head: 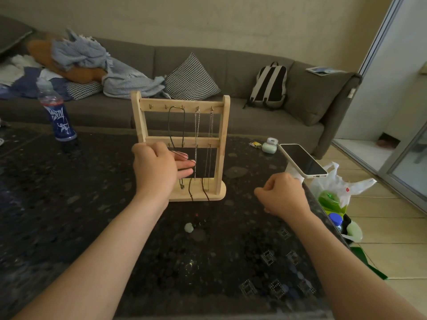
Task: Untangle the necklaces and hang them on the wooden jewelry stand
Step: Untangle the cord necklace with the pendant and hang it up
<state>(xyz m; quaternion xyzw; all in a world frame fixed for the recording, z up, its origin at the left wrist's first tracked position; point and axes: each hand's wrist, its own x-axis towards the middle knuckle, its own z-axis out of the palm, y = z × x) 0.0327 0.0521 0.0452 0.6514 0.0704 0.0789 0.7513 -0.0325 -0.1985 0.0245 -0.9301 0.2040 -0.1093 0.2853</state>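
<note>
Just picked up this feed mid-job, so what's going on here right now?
A person is working at the wooden jewelry stand on the dark table. The left hand rests at the stand's left side, straight fingers reaching across to the black cord necklace. Two silver chains hang from hooks to its right. The right hand hovers curled over the table; whether it holds anything is unclear. A pale green bead lies on the table, not hung.

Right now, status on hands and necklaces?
Left hand open at wooden stand, fingers touching black cord. Right hand fisted, empty. Two silver chains hung. Nothing blocking.
</note>
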